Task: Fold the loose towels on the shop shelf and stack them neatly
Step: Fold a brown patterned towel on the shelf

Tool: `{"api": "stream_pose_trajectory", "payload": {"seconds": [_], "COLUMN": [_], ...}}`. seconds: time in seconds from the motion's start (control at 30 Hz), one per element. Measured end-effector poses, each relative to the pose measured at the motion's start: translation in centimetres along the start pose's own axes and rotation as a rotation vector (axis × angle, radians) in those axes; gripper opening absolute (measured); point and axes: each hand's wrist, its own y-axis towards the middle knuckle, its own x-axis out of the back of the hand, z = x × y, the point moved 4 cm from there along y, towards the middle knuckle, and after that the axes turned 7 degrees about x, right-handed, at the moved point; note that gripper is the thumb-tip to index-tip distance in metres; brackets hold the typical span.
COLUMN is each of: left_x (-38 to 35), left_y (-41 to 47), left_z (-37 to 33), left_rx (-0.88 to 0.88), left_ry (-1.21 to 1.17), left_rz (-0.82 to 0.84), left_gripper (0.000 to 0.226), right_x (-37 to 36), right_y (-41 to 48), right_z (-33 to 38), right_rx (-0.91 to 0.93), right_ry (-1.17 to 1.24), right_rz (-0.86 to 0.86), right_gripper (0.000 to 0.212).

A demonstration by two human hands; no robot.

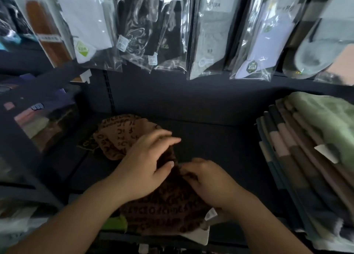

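A dark brown lettered towel (166,211) lies at the front of a dark shelf (220,138), a lighter brown towel (118,138) crumpled just behind it. The left hand (145,167) rests on the dark towel, grip wide, fingers straight; the right hand (208,181), fingers curled, seems to pinch a fold of it. Folded towels (306,154) are stacked at the right, well apart.

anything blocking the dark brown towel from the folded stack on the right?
Nothing visible. The left hand and right hand are both on the dark brown towel, and only bare shelf lies between it and the folded stack. The lighter brown towel lies behind and to the left, off that path.
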Motion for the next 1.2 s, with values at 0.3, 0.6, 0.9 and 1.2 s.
{"api": "stream_pose_trajectory", "payload": {"seconds": [0.3,0.6,0.9,1.2], "left_x": [-2.5,-3.9,-4.7,-0.7], "left_y": [2.7,0.9,-0.8,-1.6], "left_z": [-4.0,-7.3,-5.7,-7.4], "left_rx": [-0.032,-0.107,0.091,0.127], "left_ry": [-0.044,0.11,-0.219,-0.528], "left_rz": [0.531,0.755,0.538,0.366], "left_gripper": [0.025,0.025,0.022,0.03], "right_x": [5.7,7.9,8.6,10.6], "right_y": [-4.1,-6.8,-6.5,-7.3], "right_z": [2.0,0.4,1.5,0.7], "right_rx": [0.076,-0.15,-0.01,-0.013], "right_ry": [-0.012,-0.337,-0.141,-0.189], "right_rz": [0.073,0.126,-0.057,-0.248], "right_gripper": [0.012,0.074,0.02,0.012]}}
